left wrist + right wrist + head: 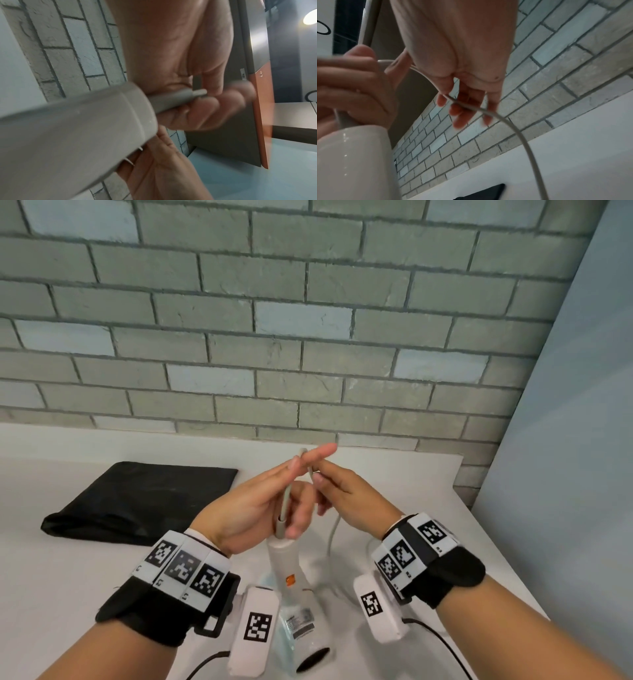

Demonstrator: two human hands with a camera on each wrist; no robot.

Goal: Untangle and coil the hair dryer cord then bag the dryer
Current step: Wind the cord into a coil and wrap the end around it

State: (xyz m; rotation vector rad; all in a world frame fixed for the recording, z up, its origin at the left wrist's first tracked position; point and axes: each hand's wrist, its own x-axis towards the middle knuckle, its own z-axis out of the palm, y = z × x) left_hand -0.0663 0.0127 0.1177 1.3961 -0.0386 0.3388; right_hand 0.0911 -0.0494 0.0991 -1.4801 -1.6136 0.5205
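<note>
- Wrist bands with printed markers (181,571) sit nearest the head camera, one on each forearm, with white camera housings below them.
- Left hand (251,510): lower fingers curled round the grey strain-relief sleeve where the cord (310,470) leaves the hair dryer (286,563); index finger stretched straight, cord looped over it. Judged as an anchor so the coil starts from the handle end.
- Right hand (339,486): thumb and fingertips pinch the cord just beside the left index finger, other fingers loosely bent. Seems to be feeding the cord round for the first loop.
- Hair dryer: white, handle end up just under the left hand, barrel lying toward the person between the two wrists. Left wrist view confirms the handle end hard against the palm.
- Rest of the cord drops from the right hand's pinch and trails right of the dryer onto the white table (411,474); the plug is not visible.
- Black bag (137,501) lies flat on the table, left of the dryer and well apart, mouth not clearly visible.
- Brick-pattern wall (308,320) rises behind the dryer.
- Judgement: coiling barely begun, bagging still to come.
</note>
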